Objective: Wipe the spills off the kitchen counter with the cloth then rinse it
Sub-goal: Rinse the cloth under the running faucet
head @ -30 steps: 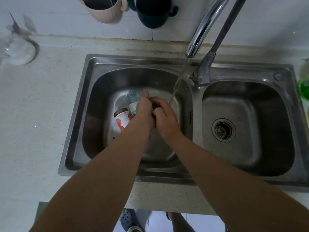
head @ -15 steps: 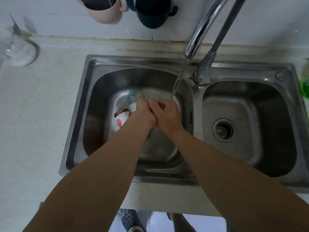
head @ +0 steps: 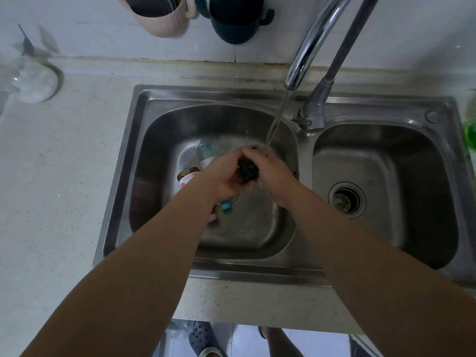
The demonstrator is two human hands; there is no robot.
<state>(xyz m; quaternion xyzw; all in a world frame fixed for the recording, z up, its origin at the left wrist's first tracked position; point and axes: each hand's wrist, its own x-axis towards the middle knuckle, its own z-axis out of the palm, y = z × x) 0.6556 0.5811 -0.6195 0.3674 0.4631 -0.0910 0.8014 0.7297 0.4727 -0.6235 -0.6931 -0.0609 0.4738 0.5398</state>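
I am squeezing the dark cloth [head: 247, 170] between my left hand [head: 222, 176] and right hand [head: 273, 171], both curled tight around it, under the running water [head: 277, 119] over the left sink [head: 164, 130] basin. Soaked, it is probably feeling soft, heavy and slippery, so I am gripping the whole bunched wad rather than a corner.

In the sink's [head: 123, 176] left basin lie two bottles [head: 206, 153], the faucet [head: 313, 109] stands behind, a glass [head: 33, 81] far left.

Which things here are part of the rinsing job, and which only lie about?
In use: cloth, left hand, right hand, faucet, left basin.
Lying about: bottle, jar, two hanging cups.
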